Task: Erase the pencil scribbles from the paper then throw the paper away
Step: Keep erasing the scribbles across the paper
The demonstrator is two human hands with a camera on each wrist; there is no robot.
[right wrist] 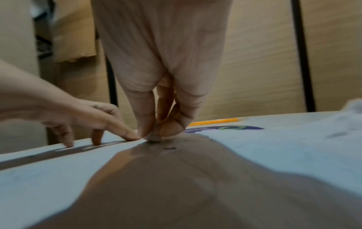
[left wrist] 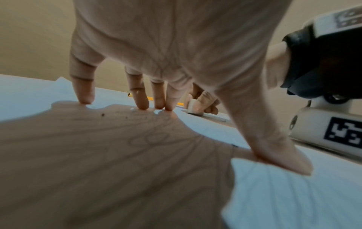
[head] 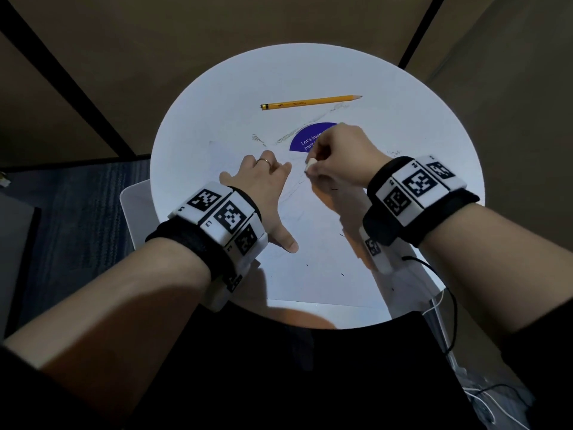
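A white sheet of paper [head: 322,259] lies on the round white table [head: 217,97], with faint pencil loops [left wrist: 150,139] under my left palm. My left hand [head: 266,187] presses the sheet flat, fingers spread and straight, fingertips [left wrist: 141,103] on the paper. My right hand [head: 335,156] pinches a small white eraser [head: 311,164] between thumb and fingers, its lower end touching the paper [right wrist: 274,148] just right of my left index finger. The eraser [right wrist: 154,137] shows below the pinching fingertips [right wrist: 145,125], with dark crumbs beside it.
A yellow pencil [head: 310,102] lies at the far side of the table, tip pointing right. A purple round sticker [head: 310,139] with white text sits under my right hand. Eraser crumbs are scattered around. A white chair [head: 136,206] stands at the table's left; cables hang at right.
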